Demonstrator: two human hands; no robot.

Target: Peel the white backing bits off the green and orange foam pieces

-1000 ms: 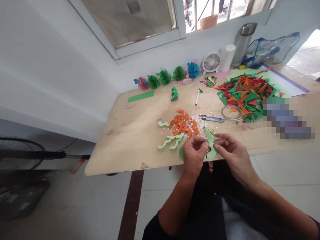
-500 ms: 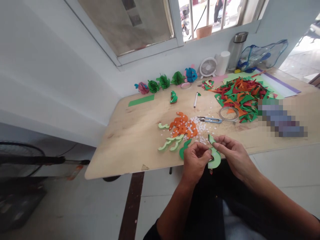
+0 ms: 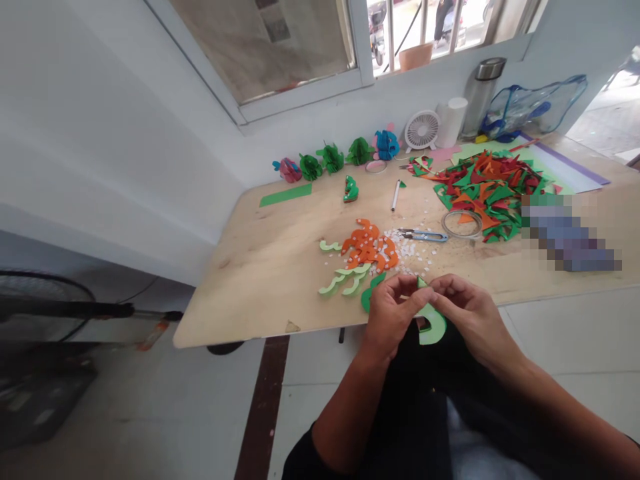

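Observation:
Between both hands, at the table's front edge, is a curvy light-green paper cutout [image 3: 436, 328] with a darker green edge. My left hand [image 3: 393, 317] pinches its upper part with thumb and index finger. From the other side my right hand [image 3: 467, 313] grips the same part, the fingertips of both hands close together. Part of the cutout is covered by the fingers. A dark green cutout [image 3: 369, 297] lies just beyond my left hand. Orange wavy cutouts [image 3: 367, 243] with white bits on them and pale green wavy strips [image 3: 333, 285] lie farther left.
White paper bits [image 3: 411, 252] are scattered near blue thread snips [image 3: 425, 235] and a roll of tape [image 3: 462, 224]. A heap of coloured scraps [image 3: 493, 190] lies at right. Behind stand folded paper figures [image 3: 333, 158], a small fan [image 3: 423, 131] and a bottle [image 3: 481, 97].
My left hand has moved up along the cutout from its middle to its top, close to my right fingertips. The view has shifted slightly.

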